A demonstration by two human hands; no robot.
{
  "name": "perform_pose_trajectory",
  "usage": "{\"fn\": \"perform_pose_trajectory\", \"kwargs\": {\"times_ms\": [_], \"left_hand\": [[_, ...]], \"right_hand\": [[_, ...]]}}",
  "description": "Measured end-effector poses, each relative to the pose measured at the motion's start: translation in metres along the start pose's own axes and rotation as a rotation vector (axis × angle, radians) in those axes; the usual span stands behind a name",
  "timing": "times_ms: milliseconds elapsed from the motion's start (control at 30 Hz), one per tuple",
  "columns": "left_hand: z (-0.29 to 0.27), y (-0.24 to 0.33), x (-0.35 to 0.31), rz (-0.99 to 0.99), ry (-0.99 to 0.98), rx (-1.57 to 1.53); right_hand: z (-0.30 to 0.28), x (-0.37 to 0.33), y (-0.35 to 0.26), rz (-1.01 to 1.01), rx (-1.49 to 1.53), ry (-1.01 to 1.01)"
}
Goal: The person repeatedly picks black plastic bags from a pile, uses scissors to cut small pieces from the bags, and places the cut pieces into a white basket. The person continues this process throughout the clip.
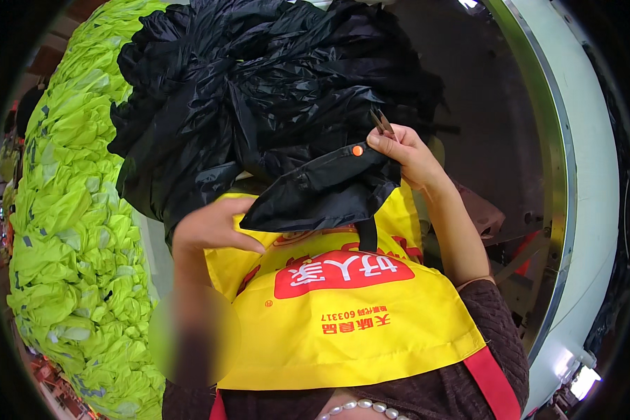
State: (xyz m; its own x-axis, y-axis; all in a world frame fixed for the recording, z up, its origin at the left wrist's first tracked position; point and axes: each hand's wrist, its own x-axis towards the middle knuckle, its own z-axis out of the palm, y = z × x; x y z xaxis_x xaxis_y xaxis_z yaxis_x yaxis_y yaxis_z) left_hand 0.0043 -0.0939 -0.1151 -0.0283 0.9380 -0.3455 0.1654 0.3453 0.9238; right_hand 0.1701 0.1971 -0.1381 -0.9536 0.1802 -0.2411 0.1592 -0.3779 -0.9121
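Observation:
A small black fabric piece [322, 189] with an orange round dot near its right end is spread in front of my yellow apron [343, 360]. My right hand [409, 155] pinches its upper right corner. The same hand also grips thread snips [381, 123], whose blades point up past the fingers. At the piece's left tip is my left hand [210, 227], slightly blurred, thumb and fingers spread apart; whether its fingertips touch the cloth I cannot tell. A black strap [367, 235] hangs below the piece.
A large heap of crumpled black fabric [259, 91] lies just beyond my hands. Along the left runs a long pile of lime-green fabric [70, 231]. On the right, a pale curved surface with a metal edge [549, 140] borders a dark area, and a brownish metal part [479, 213] sits beside my right forearm.

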Motion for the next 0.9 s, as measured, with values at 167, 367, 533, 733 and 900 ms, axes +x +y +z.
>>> {"fn": "perform_pose_trajectory", "kwargs": {"times_ms": [167, 367, 533, 733, 900], "left_hand": [[-0.018, 0.034, 0.023, 0.047, 0.319, -0.117], [0.017, 0.037, 0.062, 0.334, 0.702, 0.694], [0.032, 0.004, 0.054, 0.834, 0.901, 1.058], [0.046, -0.010, 0.048, 0.832, 0.931, 0.957], [0.050, -0.014, 0.046, 0.810, 0.915, 0.921]], "right_hand": [[0.012, -0.001, -0.005, -0.045, -0.104, -0.017], [0.018, -0.012, -0.013, -0.563, -0.917, 0.020], [0.008, -0.019, 0.009, -1.173, -1.200, 0.111], [0.004, -0.022, 0.020, -1.244, -1.222, 0.165], [0.001, -0.025, 0.018, -1.231, -1.233, 0.158]]}}
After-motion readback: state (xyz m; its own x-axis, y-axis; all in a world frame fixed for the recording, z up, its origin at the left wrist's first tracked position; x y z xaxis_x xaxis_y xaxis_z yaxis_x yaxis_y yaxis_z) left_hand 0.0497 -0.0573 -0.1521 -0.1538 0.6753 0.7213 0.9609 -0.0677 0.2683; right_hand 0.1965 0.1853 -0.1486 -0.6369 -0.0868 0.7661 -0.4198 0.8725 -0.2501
